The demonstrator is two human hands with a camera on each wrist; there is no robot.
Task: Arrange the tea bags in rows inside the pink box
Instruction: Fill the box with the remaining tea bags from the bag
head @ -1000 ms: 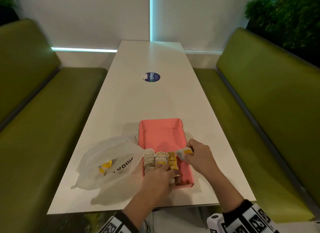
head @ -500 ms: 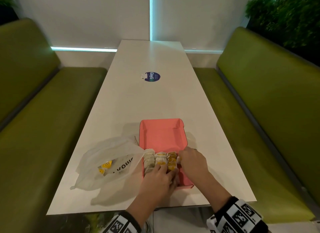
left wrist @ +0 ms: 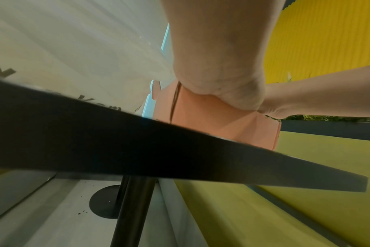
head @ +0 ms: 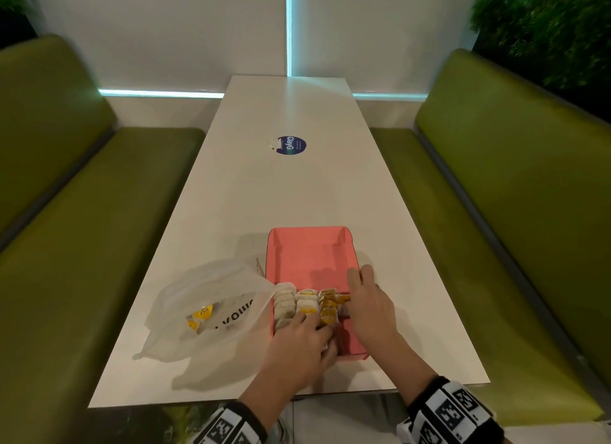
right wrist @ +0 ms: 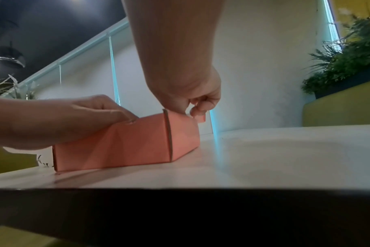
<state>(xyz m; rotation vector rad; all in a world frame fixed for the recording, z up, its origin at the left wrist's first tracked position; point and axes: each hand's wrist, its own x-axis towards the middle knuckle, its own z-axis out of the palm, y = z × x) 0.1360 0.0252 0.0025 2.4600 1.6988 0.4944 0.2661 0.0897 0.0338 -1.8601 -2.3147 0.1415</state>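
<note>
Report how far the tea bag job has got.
Done: three short rows of tea bags stand packed at the near end of the pink box. In hand: the left hand presses on those rows while the right hand works at the right side, starting a fourth. Left: the far half is bare, and a few bags remain in the plastic bag.

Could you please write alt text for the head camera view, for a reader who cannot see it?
Two hands reach into an open pink box on a long white table: the left hand rests on rows of tea bags at the near end, the right hand beside them. A translucent plastic bag lies left of the box, between green benches.
</note>
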